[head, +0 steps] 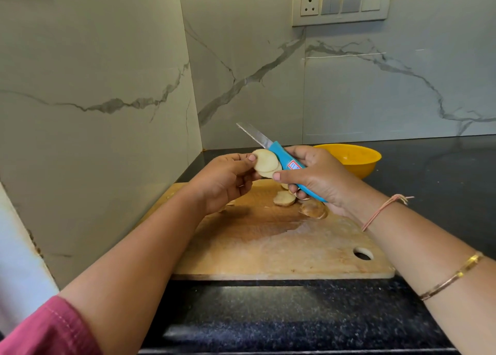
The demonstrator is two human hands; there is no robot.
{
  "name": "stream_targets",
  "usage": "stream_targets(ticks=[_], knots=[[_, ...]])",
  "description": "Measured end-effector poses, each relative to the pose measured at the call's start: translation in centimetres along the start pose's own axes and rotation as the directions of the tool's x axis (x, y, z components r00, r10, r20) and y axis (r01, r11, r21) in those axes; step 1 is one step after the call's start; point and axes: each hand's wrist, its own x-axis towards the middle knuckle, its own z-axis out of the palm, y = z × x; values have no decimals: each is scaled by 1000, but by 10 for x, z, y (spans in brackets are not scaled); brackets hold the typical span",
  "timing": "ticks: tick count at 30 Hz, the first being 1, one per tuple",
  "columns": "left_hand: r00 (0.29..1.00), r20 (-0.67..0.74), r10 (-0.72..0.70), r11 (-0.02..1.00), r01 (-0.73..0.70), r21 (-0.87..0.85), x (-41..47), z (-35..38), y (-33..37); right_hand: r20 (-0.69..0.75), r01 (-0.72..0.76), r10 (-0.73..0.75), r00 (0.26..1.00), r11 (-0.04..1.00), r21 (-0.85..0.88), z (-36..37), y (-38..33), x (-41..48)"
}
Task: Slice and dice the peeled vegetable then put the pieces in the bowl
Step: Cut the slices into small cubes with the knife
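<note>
My left hand (228, 177) pinches a small stack of pale round potato slices (265, 163), held up above the wooden cutting board (268, 242). My right hand (316, 177) grips a knife with a blue handle (288, 164); its blade points up and away to the left, and the thumb touches the lower edge of the slices. More potato slices (284, 198) and a brownish piece (312, 209) lie on the board under my right hand. A yellow bowl (359, 158) stands behind my right hand on the dark counter.
The board lies on a black speckled counter (429, 183) in a corner between two marble walls. The left wall stands close to the board's left edge. A switch panel (341, 4) is mounted high on the back wall.
</note>
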Motion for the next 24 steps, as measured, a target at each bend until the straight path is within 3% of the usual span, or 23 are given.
stream_targets(ticks=[5,8,10,11,13,15,18,24], knots=[[994,26,-105,985,108,-135,-4,0,3,-34,-25,25,999,1000,14,-2,-1,0],[993,-72,-96,988,86,-130,-1,0,4,-112,-95,94,989,995,-9,-5,0,2],[980,-196,-35,999,36,0,2,-2,3,-169,-131,113,979,986,-100,-6,2,2],[967,-255,23,987,18,158,4,-4,1,-191,-144,111,975,975,-168,-6,3,2],[947,-258,191,813,-5,583,6,-6,-2,-212,-162,102,972,944,-288,-6,5,2],[962,-154,226,618,-19,786,5,-3,-4,-200,-169,94,975,902,-397,-6,7,3],[984,-98,147,509,10,861,5,3,-6,-153,-134,60,986,831,-540,-4,9,3],[987,-39,154,507,-45,861,-2,2,1,-168,-48,-95,981,723,-689,-2,7,-3]])
